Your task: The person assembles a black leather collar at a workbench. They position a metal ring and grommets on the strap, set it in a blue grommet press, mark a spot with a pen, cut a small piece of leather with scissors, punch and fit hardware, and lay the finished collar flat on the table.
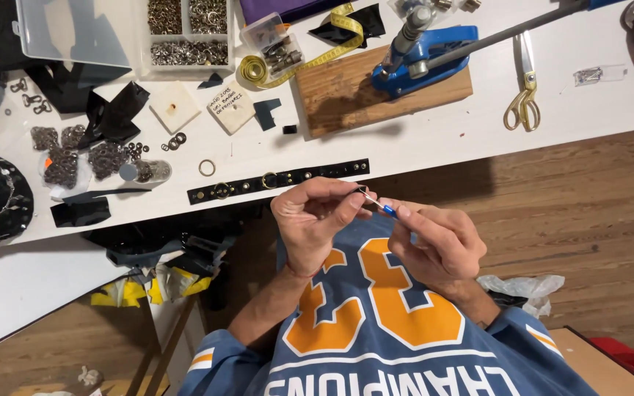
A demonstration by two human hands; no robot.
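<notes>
My left hand [315, 220] and my right hand [438, 246] meet in front of my chest, just off the table's near edge. Between their fingertips is a small thin tool with a blue handle and a metal tip [380, 205]. The right hand's fingers pinch the blue end; the left hand's thumb and forefinger close on the metal tip. What the tip touches is too small to tell. Just beyond the hands, a black strap with brass rings and studs [280, 180] lies along the white table [434, 132].
A blue hand press [423, 51] sits on a wooden board [346, 92]. Gold-handled scissors [525, 103], a yellow tape measure [310, 55], trays of metal rings [185, 29], bags of hardware [75, 158], black leather scraps [115, 110] and a loose ring [207, 168] lie on the table. Wooden floor lies at right.
</notes>
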